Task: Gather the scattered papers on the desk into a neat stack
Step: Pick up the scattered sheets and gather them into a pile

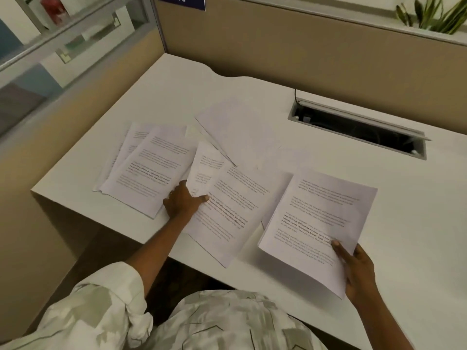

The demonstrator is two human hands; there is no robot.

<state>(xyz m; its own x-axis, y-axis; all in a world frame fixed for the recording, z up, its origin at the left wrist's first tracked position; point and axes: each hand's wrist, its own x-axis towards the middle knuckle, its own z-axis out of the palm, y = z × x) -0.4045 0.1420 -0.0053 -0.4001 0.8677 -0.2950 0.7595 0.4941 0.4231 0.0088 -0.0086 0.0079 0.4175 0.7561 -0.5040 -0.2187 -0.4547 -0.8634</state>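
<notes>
Printed white papers lie scattered on a white desk [417, 198]. My right hand [355, 269] grips a small bundle of sheets [318, 223] by its near right corner, thumb on top. My left hand [183, 202] rests flat where a fanned pile at the left [149, 168] meets a middle sheet [227, 210], fingers spread, thumb on the middle sheet. That middle sheet overhangs the desk's front edge. A smaller page [206, 165] pokes out behind it. Blank-looking sheets [242, 132] lie farther back.
A cable slot [358, 130] with a raised lid is cut into the desk at the back right. Beige partition walls [290, 46] close the back and left. A plant [434, 13] stands above the partition. The desk's left edge drops off near the fanned pile.
</notes>
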